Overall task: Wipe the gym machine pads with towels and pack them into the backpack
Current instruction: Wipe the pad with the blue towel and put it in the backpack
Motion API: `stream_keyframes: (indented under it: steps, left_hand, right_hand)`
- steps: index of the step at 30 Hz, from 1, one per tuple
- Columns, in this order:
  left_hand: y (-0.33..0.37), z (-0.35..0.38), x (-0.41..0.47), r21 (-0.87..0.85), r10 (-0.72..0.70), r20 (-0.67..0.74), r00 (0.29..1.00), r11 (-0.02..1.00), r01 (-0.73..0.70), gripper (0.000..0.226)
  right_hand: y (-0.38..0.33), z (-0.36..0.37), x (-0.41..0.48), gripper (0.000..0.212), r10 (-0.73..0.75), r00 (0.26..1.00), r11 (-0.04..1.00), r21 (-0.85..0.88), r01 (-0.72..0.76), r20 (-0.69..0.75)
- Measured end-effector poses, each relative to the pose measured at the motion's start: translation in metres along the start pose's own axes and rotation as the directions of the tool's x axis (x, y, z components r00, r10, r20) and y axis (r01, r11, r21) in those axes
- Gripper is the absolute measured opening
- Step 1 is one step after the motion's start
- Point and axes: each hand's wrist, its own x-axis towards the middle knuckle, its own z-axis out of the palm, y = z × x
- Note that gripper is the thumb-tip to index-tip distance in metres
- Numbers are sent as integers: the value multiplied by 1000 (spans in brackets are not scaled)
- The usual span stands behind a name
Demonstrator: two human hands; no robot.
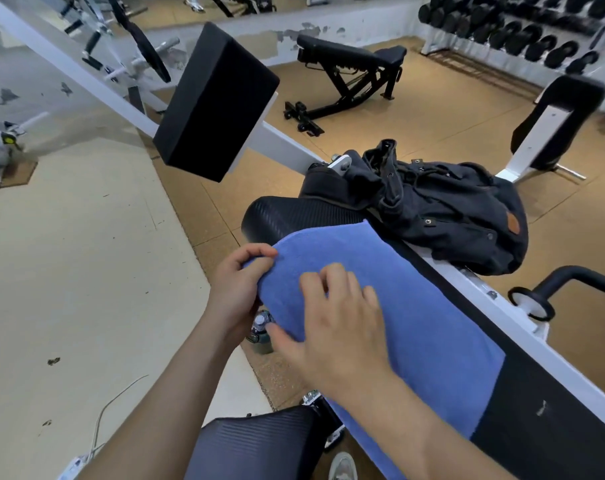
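Blue towel [398, 306], black ribbed pad [287, 216], dark navy backpack [450, 209]

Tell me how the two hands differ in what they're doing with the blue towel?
The left hand pinches the towel's edge between thumb and fingers; the right hand lies on top, fingers spread and slightly bent, pressing it down. The left hand sits at the towel's side, the right hand over its middle. Both touch the towel draped over the black pad.

Setting: a gym. Evidence: long white rack of black round dumbbells [522, 32] along the far wall; black adjustable incline bench [346, 77] on tan rubber-tile flooring [432, 109]; white steel machine frame [283, 140] carrying black rectangular foam pad [214, 102].
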Motion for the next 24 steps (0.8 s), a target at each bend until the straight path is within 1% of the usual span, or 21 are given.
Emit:
stream_keyframes:
  steps: [2, 4, 6, 8, 11, 15, 17, 18, 19, 20, 22, 23, 24]
  left_hand:
    - [7, 2, -1, -36, -38, 10, 999, 999, 38, 14]
    - [12, 4, -2, -34, -53, 12, 999, 998, 53, 13]
    - [15, 3, -4, -33, -57, 26, 998, 998, 58, 13]
    - [16, 1, -4, -30, -58, 32, 998, 998, 59, 14]
    - [17, -4, -3, -23, -65, 39, 997, 998, 66, 15]
    - [21, -7, 1, 11, -89, 70, 994, 996, 88, 16]
    - [26, -10, 3, 26, -79, 132, 988, 997, 76, 19]
    - [30, -13, 4, 37, -69, 191, 979, 997, 63, 24]
    - [33, -18, 6, 49, -60, 268, 961, 998, 49, 32]
    - [36, -22, 8, 71, -60, 353, 934, 997, 37, 43]
    - [41, -31, 12, 202, -69, 480, 874, 979, -34, 63]
    - [42, -34, 16, 305, -67, 500, 863, 947, -103, 68]
    - [44, -36, 18, 410, -50, 495, 867, 894, -183, 70]
  right_hand:
    - [-12, 10, -5, 57, 71, 996, 995, -78, -66, 61]
    - [-14, 17, 0, 56, 157, 984, 983, -107, -148, 79]
    - [-14, 17, 3, 57, 202, 975, 971, -146, -187, 92]
    - [-15, 14, 2, 54, 216, 972, 966, -162, -200, 92]
    - [-15, 4, -9, 43, 216, 974, 967, -155, -203, 74]
    - [0, -12, -35, 42, 241, 962, 965, -137, -224, 128]
    - [9, -30, -45, 37, 281, 945, 954, -156, -256, 169]
    - [14, -40, -49, 30, 306, 933, 944, -188, -272, 187]
    - [20, -49, -51, 20, 342, 909, 933, -197, -300, 239]
    - [27, -60, -53, 11, 371, 881, 927, -165, -336, 294]
    - [38, -78, -57, 4, 409, 856, 911, -91, -402, 315]
    - [44, -85, -59, 5, 423, 854, 904, -79, -420, 303]
    - [51, -90, -60, 7, 431, 851, 900, -69, -431, 299]
